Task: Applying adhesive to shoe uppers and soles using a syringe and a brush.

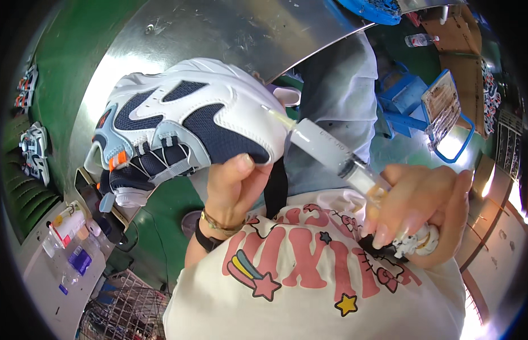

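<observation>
A sneaker (213, 122) with a white sole, dark navy mesh, grey-blue overlays and orange tabs is tilted on its side, sole edge upward. My left hand (238, 181) grips it at the toe from below, thumb on the mesh. My right hand (423, 204) is closed round the plunger end of a clear syringe (326, 147). The syringe's pale thin tip points at the white toe, near the sole; whether it touches I cannot tell. A crumpled white wad (417, 241) with dark and yellowish spots is also tucked in my right fingers.
A metal worktable (230, 34) lies beyond the sneaker. On the right are a blue stool-like frame (408, 96), a plastic bottle (421, 39) and cardboard (459, 85). More sneakers (34, 150) sit at the left. A side table (40, 272) holds bottles; a wire basket (125, 306) is nearby.
</observation>
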The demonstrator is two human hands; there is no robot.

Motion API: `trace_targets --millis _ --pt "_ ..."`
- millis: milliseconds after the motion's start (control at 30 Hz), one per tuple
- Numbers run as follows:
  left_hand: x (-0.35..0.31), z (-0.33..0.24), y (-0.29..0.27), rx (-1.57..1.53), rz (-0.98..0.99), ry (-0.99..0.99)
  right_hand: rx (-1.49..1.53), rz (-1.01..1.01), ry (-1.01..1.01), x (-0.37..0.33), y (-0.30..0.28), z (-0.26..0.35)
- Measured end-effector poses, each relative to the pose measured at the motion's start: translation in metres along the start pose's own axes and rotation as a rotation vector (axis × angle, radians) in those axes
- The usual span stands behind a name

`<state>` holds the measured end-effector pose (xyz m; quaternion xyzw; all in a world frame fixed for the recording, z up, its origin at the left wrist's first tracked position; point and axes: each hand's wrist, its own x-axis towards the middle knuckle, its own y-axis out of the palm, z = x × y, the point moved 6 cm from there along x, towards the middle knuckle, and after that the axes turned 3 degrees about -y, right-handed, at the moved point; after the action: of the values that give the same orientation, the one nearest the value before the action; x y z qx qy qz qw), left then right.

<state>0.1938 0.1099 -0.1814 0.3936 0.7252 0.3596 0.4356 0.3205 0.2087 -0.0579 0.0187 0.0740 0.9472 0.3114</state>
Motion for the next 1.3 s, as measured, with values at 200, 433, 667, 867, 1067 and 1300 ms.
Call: trace_targets --millis 200,433,667,867,1067,1300 --pt "0.03 -0.008 0.017 -0.067 0.071 0.131 0.006 -0.046 -0.061 0.005 -0.003 0.003" --pt "0.05 -0.017 0.027 -0.053 0.23 0.191 -0.167 0.026 -0.149 0.01 0.003 0.011" --pt "0.05 -0.024 0.046 0.06 0.178 0.205 -0.181 -0.017 -0.277 0.017 0.014 0.012" --pt "0.037 -0.04 0.059 -0.097 -0.193 0.093 -0.193 0.084 -0.399 0.024 0.017 0.01" --pt "0.035 -0.042 0.062 -0.089 -0.312 0.065 -0.251 0.09 -0.456 0.024 0.018 0.004" --pt "0.038 -0.043 0.064 -0.086 -0.298 0.045 -0.228 0.012 -0.619 0.014 0.018 -0.002"
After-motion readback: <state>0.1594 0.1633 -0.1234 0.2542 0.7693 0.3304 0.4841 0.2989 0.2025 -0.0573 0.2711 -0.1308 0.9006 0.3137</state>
